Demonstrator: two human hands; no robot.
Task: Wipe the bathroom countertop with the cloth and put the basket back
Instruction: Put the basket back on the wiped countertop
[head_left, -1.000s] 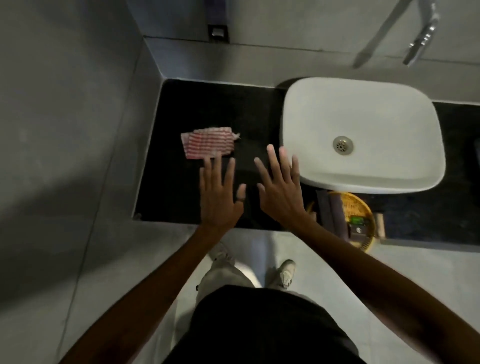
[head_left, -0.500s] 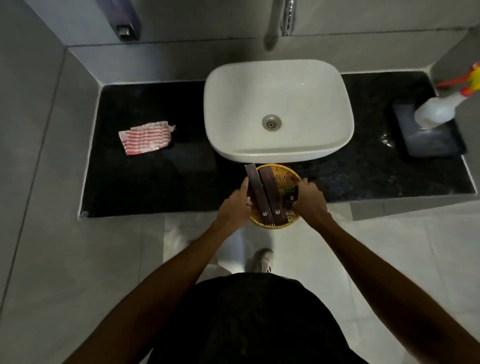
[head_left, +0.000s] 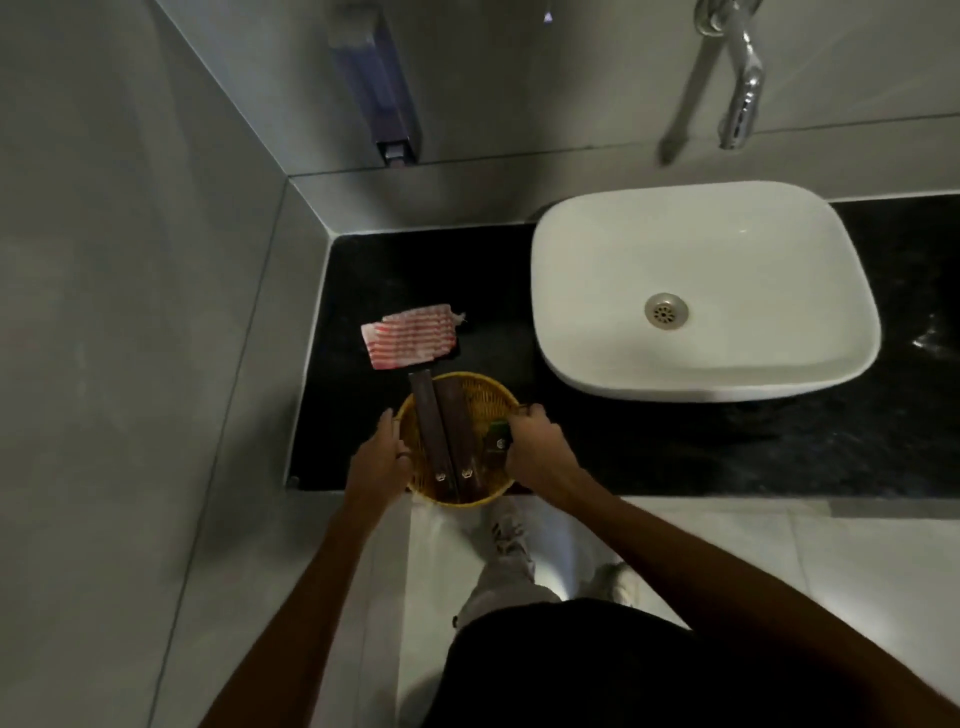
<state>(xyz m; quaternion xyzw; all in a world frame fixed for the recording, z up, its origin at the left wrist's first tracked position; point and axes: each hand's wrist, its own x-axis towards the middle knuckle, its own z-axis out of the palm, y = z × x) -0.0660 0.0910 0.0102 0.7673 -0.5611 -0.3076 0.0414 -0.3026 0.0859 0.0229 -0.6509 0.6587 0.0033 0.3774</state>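
Observation:
A round yellow woven basket (head_left: 488, 397) sits at the front edge of the black countertop (head_left: 675, 447), left of the sink. It holds two long dark brown boxes and a small dark green item. My left hand (head_left: 376, 462) grips its left rim and my right hand (head_left: 532, 449) grips its right rim. A folded red-and-white striped cloth (head_left: 410, 336) lies flat on the counter just behind the basket, touched by neither hand.
A white vessel sink (head_left: 701, 291) stands on the counter to the right, under a chrome tap (head_left: 740, 88). A soap dispenser (head_left: 382, 83) hangs on the back wall. A grey wall closes the left side. My legs and shoes show below the counter edge.
Both hands, first spread open above the counter, took the basket by its rim in front of the sink and carried it left, to just in front of the cloth.

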